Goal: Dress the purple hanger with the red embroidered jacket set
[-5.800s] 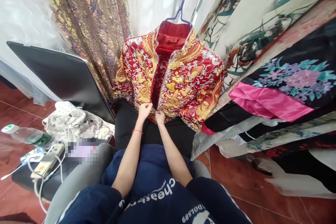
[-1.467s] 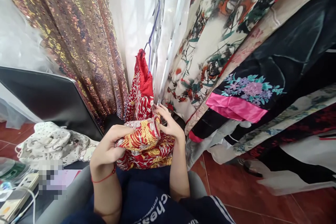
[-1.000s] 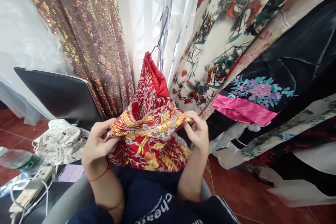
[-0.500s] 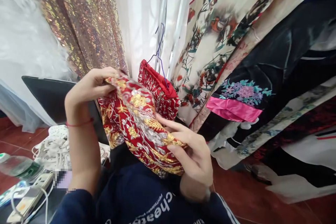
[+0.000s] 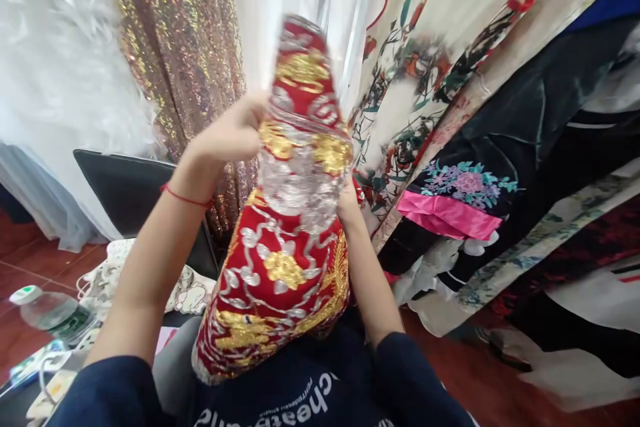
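A red jacket (image 5: 280, 280) with gold and silver embroidery is lifted up in front of me, its upper part blurred by motion. My left hand (image 5: 227, 137) is closed on the jacket's left edge near the top, a red string round its wrist. My right hand (image 5: 349, 203) grips the jacket's right side, mostly hidden behind the cloth. The lower part of the jacket hangs down onto my dark blue clothing.
A sequined bronze curtain (image 5: 180, 47) and white drapes hang behind. Printed floral garments (image 5: 450, 80) and a pink-trimmed black one (image 5: 445, 213) hang at the right. A black screen (image 5: 125, 190), a spotted white bag (image 5: 187, 287), a water bottle (image 5: 50, 313) and a power strip are at the left.
Both hands have raised the red jacket from lap height up toward the curtains. The hanger hook seen earlier is hidden now.
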Demonstrator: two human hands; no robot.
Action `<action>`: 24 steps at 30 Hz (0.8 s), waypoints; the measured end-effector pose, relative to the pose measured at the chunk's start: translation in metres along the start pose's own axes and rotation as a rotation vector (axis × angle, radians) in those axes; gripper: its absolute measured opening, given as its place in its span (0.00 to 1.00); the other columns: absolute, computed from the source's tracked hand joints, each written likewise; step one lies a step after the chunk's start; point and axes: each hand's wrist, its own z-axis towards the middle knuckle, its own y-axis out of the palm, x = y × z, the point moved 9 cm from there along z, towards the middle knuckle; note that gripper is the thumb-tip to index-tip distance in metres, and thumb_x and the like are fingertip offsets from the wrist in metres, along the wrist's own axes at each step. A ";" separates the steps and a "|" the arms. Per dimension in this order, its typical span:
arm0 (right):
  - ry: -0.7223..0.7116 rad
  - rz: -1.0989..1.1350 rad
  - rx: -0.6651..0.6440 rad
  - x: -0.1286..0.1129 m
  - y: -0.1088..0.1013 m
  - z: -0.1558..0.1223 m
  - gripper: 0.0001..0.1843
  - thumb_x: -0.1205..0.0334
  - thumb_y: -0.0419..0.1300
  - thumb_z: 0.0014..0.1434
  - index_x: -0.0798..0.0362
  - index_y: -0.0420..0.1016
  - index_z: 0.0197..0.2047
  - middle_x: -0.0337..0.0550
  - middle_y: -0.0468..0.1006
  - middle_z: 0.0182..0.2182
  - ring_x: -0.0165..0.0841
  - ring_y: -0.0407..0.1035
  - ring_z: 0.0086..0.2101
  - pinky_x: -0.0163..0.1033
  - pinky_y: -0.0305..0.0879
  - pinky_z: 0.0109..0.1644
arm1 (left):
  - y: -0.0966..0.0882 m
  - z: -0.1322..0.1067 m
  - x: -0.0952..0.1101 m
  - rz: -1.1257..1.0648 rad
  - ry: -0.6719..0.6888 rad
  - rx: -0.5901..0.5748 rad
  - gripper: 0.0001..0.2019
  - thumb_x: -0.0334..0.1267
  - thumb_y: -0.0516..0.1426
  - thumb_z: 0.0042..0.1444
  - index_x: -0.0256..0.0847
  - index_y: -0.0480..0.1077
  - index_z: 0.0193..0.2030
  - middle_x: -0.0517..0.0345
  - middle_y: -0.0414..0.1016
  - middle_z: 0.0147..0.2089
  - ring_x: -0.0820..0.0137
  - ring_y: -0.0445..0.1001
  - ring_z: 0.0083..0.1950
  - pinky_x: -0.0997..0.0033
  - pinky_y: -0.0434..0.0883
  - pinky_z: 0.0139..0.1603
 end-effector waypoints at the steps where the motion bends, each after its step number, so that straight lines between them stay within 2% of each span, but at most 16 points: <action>1: 0.050 -0.002 0.016 0.011 -0.001 -0.002 0.07 0.52 0.58 0.64 0.46 0.69 0.38 0.42 0.79 0.39 0.37 0.76 0.47 0.47 0.76 0.51 | 0.013 -0.001 0.001 -0.075 -0.007 -0.029 0.31 0.58 0.56 0.57 0.35 0.69 0.59 0.55 0.74 0.62 0.61 0.77 0.58 0.65 0.74 0.49; 3: 0.095 0.038 0.089 0.022 -0.009 -0.008 0.09 0.52 0.59 0.62 0.47 0.67 0.35 0.41 0.78 0.33 0.35 0.76 0.39 0.44 0.77 0.45 | 0.025 -0.003 -0.010 -0.155 -0.044 0.019 0.30 0.55 0.60 0.56 0.37 0.69 0.60 0.53 0.73 0.64 0.61 0.76 0.60 0.66 0.76 0.51; 5: 0.070 0.045 0.163 0.023 -0.023 -0.013 0.11 0.49 0.59 0.61 0.46 0.66 0.34 0.40 0.77 0.33 0.33 0.75 0.37 0.42 0.75 0.44 | 0.029 -0.007 -0.038 -0.215 -0.096 0.100 0.28 0.57 0.60 0.57 0.40 0.71 0.58 0.53 0.75 0.62 0.59 0.75 0.63 0.63 0.77 0.54; 6: 0.046 0.042 0.207 0.021 -0.031 -0.013 0.12 0.48 0.59 0.60 0.46 0.65 0.34 0.40 0.77 0.33 0.32 0.74 0.37 0.41 0.75 0.45 | 0.034 -0.011 -0.057 -0.264 -0.134 0.105 0.29 0.61 0.57 0.59 0.40 0.72 0.58 0.52 0.76 0.61 0.58 0.75 0.63 0.61 0.77 0.55; 8: 0.015 0.009 0.291 0.019 -0.048 -0.013 0.13 0.46 0.59 0.60 0.46 0.66 0.36 0.39 0.76 0.35 0.31 0.73 0.37 0.40 0.73 0.46 | 0.051 -0.020 -0.094 -0.408 -0.204 0.022 0.38 0.71 0.46 0.59 0.40 0.75 0.55 0.50 0.80 0.55 0.56 0.77 0.60 0.57 0.79 0.53; 9: 0.015 -0.016 0.327 0.019 -0.055 -0.012 0.13 0.46 0.59 0.61 0.46 0.67 0.37 0.39 0.76 0.35 0.31 0.73 0.37 0.40 0.73 0.46 | 0.067 -0.025 -0.107 -0.489 -0.217 -0.099 0.44 0.76 0.44 0.55 0.40 0.75 0.55 0.46 0.80 0.55 0.54 0.77 0.60 0.55 0.79 0.53; 10: 0.022 -0.040 0.356 0.021 -0.061 -0.011 0.12 0.47 0.60 0.61 0.46 0.67 0.38 0.39 0.76 0.35 0.31 0.73 0.37 0.40 0.72 0.46 | 0.078 -0.031 -0.119 -0.525 -0.214 -0.176 0.46 0.79 0.49 0.48 0.39 0.75 0.54 0.44 0.81 0.54 0.52 0.78 0.58 0.54 0.80 0.52; 11: 0.030 -0.060 0.377 0.024 -0.065 -0.009 0.12 0.48 0.60 0.61 0.46 0.68 0.39 0.39 0.76 0.36 0.31 0.72 0.37 0.40 0.72 0.46 | 0.088 -0.036 -0.130 -0.514 -0.212 -0.244 0.45 0.77 0.59 0.40 0.39 0.76 0.53 0.43 0.82 0.52 0.51 0.80 0.55 0.55 0.80 0.51; 12: 0.038 -0.077 0.388 0.026 -0.067 -0.008 0.11 0.49 0.61 0.61 0.47 0.68 0.39 0.39 0.76 0.36 0.31 0.72 0.37 0.41 0.72 0.47 | 0.094 -0.040 -0.142 -0.486 -0.228 -0.266 0.44 0.71 0.66 0.37 0.39 0.75 0.54 0.43 0.82 0.52 0.51 0.80 0.55 0.55 0.80 0.53; 13: 0.042 -0.091 0.392 0.029 -0.068 -0.006 0.11 0.50 0.61 0.61 0.47 0.69 0.39 0.39 0.76 0.36 0.32 0.72 0.38 0.41 0.72 0.48 | 0.096 -0.041 -0.155 -0.452 -0.248 -0.237 0.41 0.65 0.69 0.37 0.40 0.74 0.55 0.44 0.82 0.53 0.52 0.80 0.55 0.55 0.79 0.54; 15: 0.030 -0.116 0.374 0.034 -0.063 -0.001 0.09 0.51 0.61 0.62 0.47 0.70 0.39 0.39 0.77 0.37 0.32 0.73 0.40 0.43 0.72 0.52 | 0.096 -0.040 -0.179 -0.390 -0.292 -0.140 0.36 0.56 0.70 0.43 0.39 0.73 0.56 0.44 0.81 0.55 0.55 0.80 0.55 0.55 0.78 0.57; 17: 0.000 -0.139 0.326 0.038 -0.055 0.005 0.08 0.53 0.60 0.63 0.47 0.71 0.39 0.40 0.78 0.39 0.33 0.74 0.43 0.44 0.71 0.55 | 0.090 -0.034 -0.201 -0.358 -0.312 -0.018 0.32 0.53 0.69 0.46 0.37 0.73 0.55 0.44 0.80 0.55 0.56 0.80 0.55 0.55 0.77 0.57; 19: -0.015 -0.162 0.267 0.044 -0.048 0.012 0.08 0.55 0.59 0.64 0.47 0.71 0.44 0.41 0.78 0.44 0.34 0.74 0.47 0.45 0.69 0.59 | 0.080 -0.028 -0.220 -0.335 -0.314 0.099 0.31 0.52 0.70 0.45 0.34 0.73 0.52 0.44 0.81 0.54 0.56 0.79 0.54 0.55 0.77 0.58; 20: -0.005 -0.169 0.236 0.049 -0.046 0.014 0.11 0.55 0.60 0.63 0.46 0.71 0.49 0.42 0.78 0.47 0.34 0.73 0.50 0.45 0.68 0.61 | 0.074 -0.026 -0.229 -0.321 -0.312 0.150 0.30 0.51 0.69 0.46 0.33 0.74 0.51 0.45 0.81 0.54 0.56 0.79 0.54 0.55 0.76 0.58; 22: 0.048 -0.158 0.143 0.064 -0.043 0.019 0.25 0.55 0.65 0.59 0.45 0.66 0.59 0.44 0.76 0.54 0.35 0.72 0.55 0.47 0.67 0.64 | 0.062 -0.021 -0.242 -0.290 -0.284 0.204 0.25 0.47 0.68 0.48 0.32 0.74 0.48 0.47 0.82 0.52 0.59 0.78 0.52 0.55 0.75 0.59; 24: 0.115 -0.110 -0.019 0.081 -0.035 0.021 0.36 0.55 0.70 0.54 0.45 0.63 0.63 0.45 0.75 0.57 0.37 0.72 0.56 0.48 0.68 0.64 | 0.047 -0.013 -0.247 -0.248 -0.208 0.215 0.19 0.43 0.66 0.50 0.32 0.75 0.46 0.51 0.83 0.48 0.63 0.78 0.49 0.57 0.75 0.59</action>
